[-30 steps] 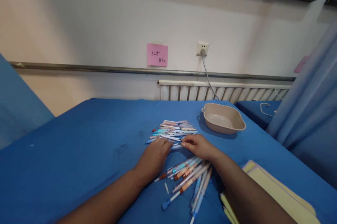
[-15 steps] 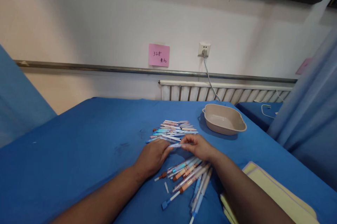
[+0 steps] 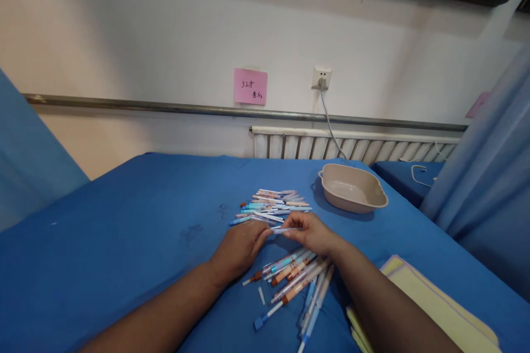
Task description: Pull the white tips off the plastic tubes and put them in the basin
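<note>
Pen point(image 3: 283, 230): slim, pale, roughly level, ends at fingertips of left hand point(image 3: 244, 242) and right hand point(image 3: 308, 230); finer detail too small to tell. Far pile point(image 3: 273, 211): blue, turquoise, pink, white pens, mostly crosswise. Near pile point(image 3: 296, 281): clear, orange, brown, blue pens, fanned diagonally.

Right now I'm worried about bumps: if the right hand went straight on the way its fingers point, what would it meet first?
Beyond the pale pen piece the right hand pinches, probably the left hand; exact depth is unclear.
</note>
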The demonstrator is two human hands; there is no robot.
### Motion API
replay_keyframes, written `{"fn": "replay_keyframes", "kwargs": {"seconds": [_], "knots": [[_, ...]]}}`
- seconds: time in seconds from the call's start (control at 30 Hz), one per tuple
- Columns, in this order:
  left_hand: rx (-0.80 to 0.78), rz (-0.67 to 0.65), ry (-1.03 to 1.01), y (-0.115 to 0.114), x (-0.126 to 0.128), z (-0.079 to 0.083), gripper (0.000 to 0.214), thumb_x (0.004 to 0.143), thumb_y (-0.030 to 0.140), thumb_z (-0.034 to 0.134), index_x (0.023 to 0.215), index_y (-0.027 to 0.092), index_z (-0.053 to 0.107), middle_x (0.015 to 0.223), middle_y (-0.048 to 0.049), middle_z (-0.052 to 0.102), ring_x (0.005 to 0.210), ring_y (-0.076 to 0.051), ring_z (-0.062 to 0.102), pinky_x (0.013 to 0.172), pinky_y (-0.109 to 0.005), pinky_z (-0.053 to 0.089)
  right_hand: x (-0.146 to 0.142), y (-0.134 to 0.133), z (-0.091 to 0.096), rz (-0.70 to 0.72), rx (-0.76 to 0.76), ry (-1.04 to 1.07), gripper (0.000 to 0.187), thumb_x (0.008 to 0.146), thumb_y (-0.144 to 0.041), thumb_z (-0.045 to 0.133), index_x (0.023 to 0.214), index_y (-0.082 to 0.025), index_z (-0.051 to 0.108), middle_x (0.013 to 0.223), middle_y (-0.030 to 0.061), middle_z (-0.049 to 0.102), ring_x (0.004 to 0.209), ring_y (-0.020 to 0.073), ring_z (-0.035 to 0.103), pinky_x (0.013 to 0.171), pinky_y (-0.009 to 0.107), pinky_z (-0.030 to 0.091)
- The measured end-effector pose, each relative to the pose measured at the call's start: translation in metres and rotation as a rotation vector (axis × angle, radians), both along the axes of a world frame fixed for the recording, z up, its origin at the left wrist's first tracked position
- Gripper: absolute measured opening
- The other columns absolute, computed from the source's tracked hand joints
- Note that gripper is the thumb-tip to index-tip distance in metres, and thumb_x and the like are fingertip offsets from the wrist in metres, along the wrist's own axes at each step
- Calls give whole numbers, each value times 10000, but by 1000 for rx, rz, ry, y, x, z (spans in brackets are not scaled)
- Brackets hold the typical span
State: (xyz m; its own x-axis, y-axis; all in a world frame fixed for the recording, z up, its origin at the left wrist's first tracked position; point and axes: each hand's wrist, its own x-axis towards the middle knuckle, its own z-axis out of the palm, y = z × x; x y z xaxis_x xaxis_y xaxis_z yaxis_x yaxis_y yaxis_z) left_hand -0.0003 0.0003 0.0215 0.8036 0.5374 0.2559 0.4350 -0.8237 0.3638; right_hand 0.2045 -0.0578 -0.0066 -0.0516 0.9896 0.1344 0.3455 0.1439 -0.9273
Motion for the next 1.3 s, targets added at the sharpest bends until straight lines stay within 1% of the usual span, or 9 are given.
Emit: {"fn": "replay_keyframes", "kwargs": {"seconds": [0.13,0.23,0.4,0.57,0.67,0.83,1.03,1.17,1.3], "knots": [[12,-25,-78,-1,-1,1,242,855,369,525,1028,200,540,989,-55,607,914,-205,551,790,-298,424,-2,-1,0,-8,-21,-6,155,717,-303,653,762,-159,619,687,-24,593,648,112,508,636,224,409],[15,-61,-79,0,-1,1,170,899,321,448,926,194,557,907,-41,605,865,-185,548,764,-279,415,-5,-2,2,10,-22,6,146,734,-301,635,765,-160,615,670,-29,582,630,107,498,607,215,393],[19,-18,46,4,0,-1,351,937,387,339,815,190,602,767,-29,613,726,-170,553,667,-269,405,-6,-3,4,-17,23,-38,118,739,-275,630,775,-162,625,727,-13,617,700,126,533,666,236,411],[33,-41,-56,0,-1,2,274,861,415,511,1023,199,557,974,-57,615,889,-201,549,770,-296,415,-6,-3,5,-13,16,-51,107,739,-265,635,769,-162,626,718,-19,614,687,122,531,660,234,416],[62,-70,-33,-1,-1,3,227,912,363,422,946,195,571,914,-51,620,860,-190,554,756,-286,410,-8,-2,4,11,4,2,120,745,-280,628,767,-162,622,695,-22,606,659,116,523,628,223,414],[75,2,129,2,0,0,358,949,378,304,853,196,596,782,-34,641,732,-182,584,654,-273,401,-8,-3,6,8,38,-55,107,746,-267,622,787,-169,633,741,-9,629,703,130,546,663,234,421],[56,-26,41,-3,0,4,270,881,408,474,1036,200,550,979,-53,636,872,-199,583,721,-274,421,-10,-4,9,-31,44,-83,89,726,-247,638,769,-170,625,721,-21,620,693,127,543,663,231,424],[109,-21,142,-2,0,4,322,932,395,344,861,187,580,819,-49,643,760,-198,589,656,-276,405,-10,-4,10,-17,56,-80,84,735,-242,631,772,-167,631,733,-15,629,700,129,552,660,226,421],[95,35,243,1,1,3,395,944,403,280,831,185,589,760,-52,652,689,-203,601,600,-276,385,-8,-5,11,-38,84,-166,73,718,-201,641,788,-179,645,744,-19,638,699,128,554,673,225,416]]}}
